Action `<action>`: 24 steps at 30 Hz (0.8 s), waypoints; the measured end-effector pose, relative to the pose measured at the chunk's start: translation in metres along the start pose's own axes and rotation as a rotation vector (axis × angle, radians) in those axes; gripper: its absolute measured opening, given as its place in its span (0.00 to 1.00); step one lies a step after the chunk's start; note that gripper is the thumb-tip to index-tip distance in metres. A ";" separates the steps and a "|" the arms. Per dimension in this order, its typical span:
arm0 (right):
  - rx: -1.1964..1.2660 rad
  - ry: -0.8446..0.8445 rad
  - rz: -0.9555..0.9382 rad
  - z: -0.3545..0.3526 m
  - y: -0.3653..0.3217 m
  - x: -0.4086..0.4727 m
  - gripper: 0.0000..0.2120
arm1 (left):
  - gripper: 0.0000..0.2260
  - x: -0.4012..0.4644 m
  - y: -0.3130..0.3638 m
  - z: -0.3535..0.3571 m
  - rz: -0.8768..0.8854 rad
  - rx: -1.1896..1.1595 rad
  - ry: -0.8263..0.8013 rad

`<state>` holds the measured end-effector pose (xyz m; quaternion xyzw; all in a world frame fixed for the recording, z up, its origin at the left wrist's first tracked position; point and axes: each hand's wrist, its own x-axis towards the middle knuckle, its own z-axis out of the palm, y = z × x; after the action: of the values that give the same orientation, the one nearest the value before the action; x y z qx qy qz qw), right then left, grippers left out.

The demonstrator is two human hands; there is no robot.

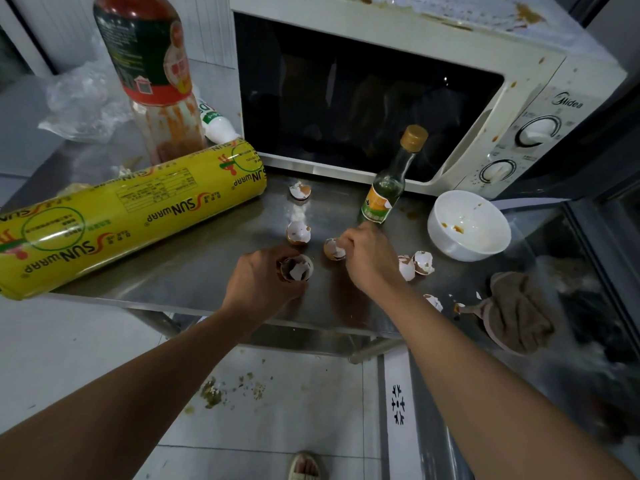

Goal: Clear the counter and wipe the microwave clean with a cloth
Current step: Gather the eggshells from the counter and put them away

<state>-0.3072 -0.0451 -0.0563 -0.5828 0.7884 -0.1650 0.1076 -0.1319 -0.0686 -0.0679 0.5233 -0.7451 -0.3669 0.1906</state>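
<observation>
**Ana:** Between the two sets of fingers, what's going on?

**Ben:** Shell-gathering, I'd say, the clearing part of the job. The left hand (263, 282) has its fingers curled round a stack of eggshell halves (297, 268). The right hand (367, 258) pinches another eggshell (334, 249) at its fingertips, apparently lifting it off the steel counter (194, 268).

**Ana:** And next?

**Ben:** Likely nest that piece into the left-hand stack, then reach for the rest. Two shells (415, 265) lie just right of the right wrist, one (298, 233) just beyond the left fingers, one farther back (300, 191), and a fragment (433, 302) sits close to the counter's near edge.

**Ana:** Anything in the way?

**Ben:** The small glass bottle (388, 181) stands right behind the right fingers; a careless lift could tip it. To its right is a white bowl (467, 225), smeared inside. The yellow cling-wrap roll (131, 213) crowds the left and overhangs the front edge. Open steel is mostly the strip between the hands.

**Ana:** The cloth?

**Ben:** The brown cloth (519, 310) is untouched at the right corner, partly hanging off. Farthest back, the microwave (415, 50) is stained on top and not yet wiped.
</observation>
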 end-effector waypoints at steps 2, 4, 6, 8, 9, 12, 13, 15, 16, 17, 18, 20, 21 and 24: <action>0.043 0.048 0.014 0.001 0.003 -0.003 0.06 | 0.17 0.001 0.002 0.001 -0.005 0.006 -0.001; 0.107 0.135 0.067 -0.002 0.008 -0.010 0.11 | 0.17 0.002 0.004 0.003 -0.005 0.015 -0.017; 0.165 0.164 0.109 -0.008 0.016 -0.018 0.15 | 0.18 0.002 0.007 0.006 0.005 0.031 -0.035; 0.180 0.136 0.123 -0.017 0.026 -0.027 0.08 | 0.19 0.002 0.010 0.009 0.015 0.035 -0.052; 0.168 0.119 0.131 -0.021 0.034 -0.031 0.05 | 0.19 0.001 0.013 0.011 0.019 0.029 -0.058; 0.122 0.127 0.231 -0.037 0.057 -0.047 0.04 | 0.18 -0.001 0.022 0.017 0.045 0.026 -0.063; 0.107 0.151 0.273 -0.042 0.065 -0.053 0.06 | 0.18 -0.002 0.026 0.018 0.057 0.029 -0.062; 0.073 0.188 0.359 -0.053 0.083 -0.067 0.07 | 0.18 -0.003 0.032 0.023 0.087 0.044 -0.066; 0.056 0.196 0.397 -0.058 0.092 -0.072 0.07 | 0.18 -0.004 0.034 0.026 0.106 0.051 -0.069; 0.038 0.197 0.425 -0.063 0.102 -0.078 0.08 | 0.18 -0.005 0.037 0.028 0.124 0.057 -0.070; 0.020 0.191 0.444 -0.067 0.110 -0.082 0.10 | 0.18 -0.005 0.039 0.031 0.140 0.060 -0.068; -0.019 0.166 0.465 -0.073 0.126 -0.087 0.12 | 0.18 -0.005 0.044 0.037 0.153 0.059 -0.068; -0.039 0.155 0.468 -0.075 0.133 -0.089 0.12 | 0.18 -0.004 0.046 0.040 0.149 0.057 -0.076; -0.096 0.114 0.448 -0.075 0.146 -0.091 0.12 | 0.18 -0.002 0.052 0.049 0.150 0.054 -0.096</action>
<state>-0.4359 0.0912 -0.0457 -0.3873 0.9099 -0.1318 0.0690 -0.1968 -0.0398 -0.0615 0.4528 -0.8000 -0.3563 0.1674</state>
